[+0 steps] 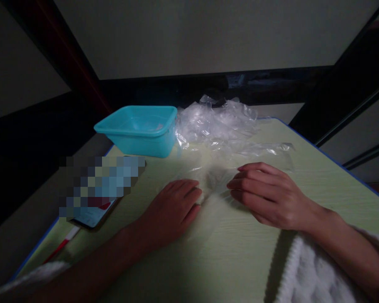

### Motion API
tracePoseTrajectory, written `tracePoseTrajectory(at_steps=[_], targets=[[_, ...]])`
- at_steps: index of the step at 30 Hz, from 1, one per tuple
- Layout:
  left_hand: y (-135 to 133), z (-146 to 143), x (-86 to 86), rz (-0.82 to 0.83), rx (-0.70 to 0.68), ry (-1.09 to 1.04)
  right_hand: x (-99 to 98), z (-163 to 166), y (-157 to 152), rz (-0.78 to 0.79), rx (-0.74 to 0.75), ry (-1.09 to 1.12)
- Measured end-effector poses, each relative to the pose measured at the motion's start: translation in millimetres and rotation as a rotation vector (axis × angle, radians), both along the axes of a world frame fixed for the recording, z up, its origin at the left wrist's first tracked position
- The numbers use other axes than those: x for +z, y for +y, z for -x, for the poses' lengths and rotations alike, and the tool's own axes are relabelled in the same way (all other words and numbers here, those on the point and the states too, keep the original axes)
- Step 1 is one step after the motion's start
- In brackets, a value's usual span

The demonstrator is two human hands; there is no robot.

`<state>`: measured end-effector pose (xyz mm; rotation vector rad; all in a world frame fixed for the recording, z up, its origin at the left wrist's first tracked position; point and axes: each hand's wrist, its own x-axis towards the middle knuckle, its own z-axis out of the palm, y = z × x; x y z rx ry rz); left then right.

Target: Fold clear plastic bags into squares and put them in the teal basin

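A clear plastic bag (pixel 213 210) lies across the middle of the table, thin and partly blurred between my hands. My left hand (pixel 177 206) rests low over the table with its fingers bent and closed on the bag's left part. Opposite it, my right hand (pixel 271 195) has its fingers curled together at the bag's right side, gripping the film. Both thumbs are mostly hidden. Just beyond the hands, more clear plastic bags (pixel 216 122) sit in a crumpled, shiny heap, with a flat one (pixel 265 153) spread in front of it.
On the left of the pale green table (pixel 227 269) stands a turquoise plastic basin (pixel 139 141). A phone (pixel 94 216) with a lit, pixelated screen lies nearer, a red and white cable or stick (pixel 61 248) beside it. A pale panel (pixel 202 38) rises behind the table.
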<state>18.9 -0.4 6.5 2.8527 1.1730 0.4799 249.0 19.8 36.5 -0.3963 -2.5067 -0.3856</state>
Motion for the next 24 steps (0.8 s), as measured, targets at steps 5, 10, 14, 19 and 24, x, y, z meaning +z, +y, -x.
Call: tracePoseTrajectory(at_steps=[5,10,14,19,24], targets=[[0.1,1.7,-1.6,0.000,-0.006,-0.008,-0.9,-1.1,-1.5,0.005,-0.035,0.057],[-1.5,4.5,1.1,-0.002,-0.147,-0.043,-1.1,-0.3,-1.9,0.054,-0.024,0.025],[-4.6,3.4,4.5,0.072,-0.278,-0.022,-3.4,1.7,0.4,0.133,0.041,-0.090],[-4.7,3.0,3.3,0.197,-0.318,0.068,-6.2,3.0,2.4,0.218,0.080,-0.191],[-4.4,3.7,2.9,0.243,-0.319,0.129,-6.8,2.4,2.5,0.233,0.037,-0.146]])
